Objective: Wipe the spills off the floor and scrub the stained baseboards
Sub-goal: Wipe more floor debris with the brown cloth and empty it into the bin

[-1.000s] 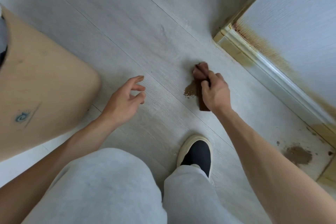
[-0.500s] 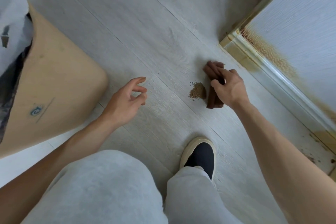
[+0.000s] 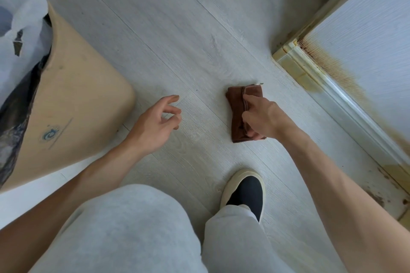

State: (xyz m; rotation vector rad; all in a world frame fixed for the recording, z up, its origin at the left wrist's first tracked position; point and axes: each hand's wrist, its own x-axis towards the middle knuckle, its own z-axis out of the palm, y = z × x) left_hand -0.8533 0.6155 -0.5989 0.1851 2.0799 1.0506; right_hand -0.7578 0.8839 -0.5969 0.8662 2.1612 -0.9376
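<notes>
While pressed flat to the pale floor (image 3: 199, 29) between the shoe (image 3: 246, 193) and the wall corner, folded brown cloth (image 3: 238, 115) pinned under the right hand (image 3: 264, 117), fingers curled over its right edge and gripping it. No brown pile visible beside it now; whether any lies trapped beneath cannot be told. Could smear rather than lift if dragged with grit caught under the fold, and could spread dirt onto the baseboard (image 3: 328, 86), already stained yellow-brown along its length, with more dark spots on the floor low on the right. Right arm stretched forward and down, wrist bent over the cloth. Left hand (image 3: 155, 124) hovering just off the floor, well apart from the cloth, fingers loosely curled and holding nothing, near a tan bin (image 3: 73, 104) with a plastic liner.
</notes>
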